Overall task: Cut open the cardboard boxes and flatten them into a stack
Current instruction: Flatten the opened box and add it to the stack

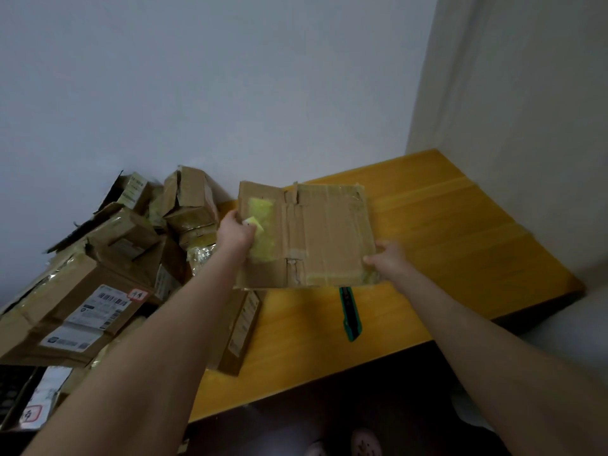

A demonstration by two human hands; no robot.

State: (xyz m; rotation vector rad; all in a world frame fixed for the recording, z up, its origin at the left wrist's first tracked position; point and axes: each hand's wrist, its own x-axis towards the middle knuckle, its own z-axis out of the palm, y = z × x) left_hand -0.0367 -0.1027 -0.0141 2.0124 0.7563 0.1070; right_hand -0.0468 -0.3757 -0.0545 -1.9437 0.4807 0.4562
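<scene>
Head view. A flattened cardboard box (316,235), its taped flaps opened out, is held up above the yellow table (460,232). The left hand (235,232) grips the sheet's left edge, fingers curled round it beside a patch of yellow tape. The right hand (386,258) pinches the near right corner. A teal utility knife (350,314) lies on the table, its far end hidden under the sheet's near edge. A pile of uncut boxes (115,258) crowds the table's left end against the wall (230,93).
</scene>
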